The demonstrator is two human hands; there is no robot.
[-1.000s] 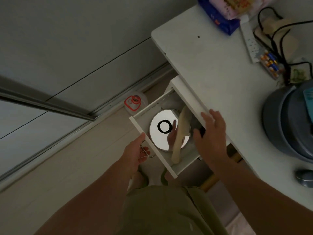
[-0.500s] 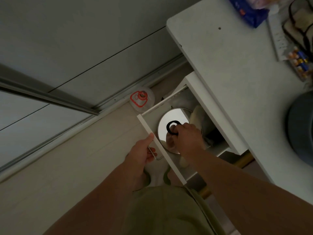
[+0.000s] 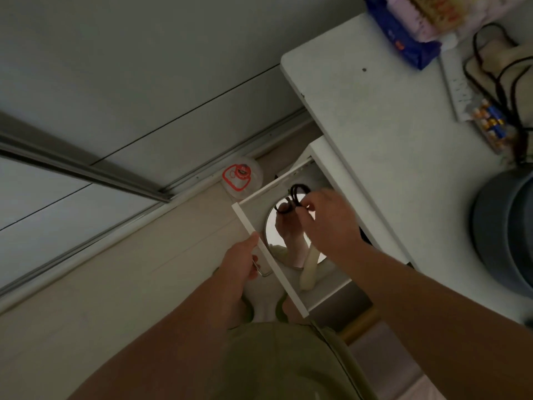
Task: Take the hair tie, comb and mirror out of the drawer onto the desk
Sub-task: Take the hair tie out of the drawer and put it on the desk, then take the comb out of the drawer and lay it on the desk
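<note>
White bench (image 3: 389, 145) and white drawer (image 3: 268, 249); black hair tie (image 3: 298, 192); silvery mirror (image 3: 278, 235); cream comb (image 3: 309, 269). At the bench's far edge, a dark blue packet (image 3: 403, 39); grey round vessel (image 3: 501, 238) at its right edge.

Right hand (image 3: 328, 223) fingers pinched; left hand (image 3: 240, 261) gripping.

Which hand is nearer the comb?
Right. The right hand, pinching the hair tie, hovers above the comb; the left hand grips the drawer handle outside.
</note>
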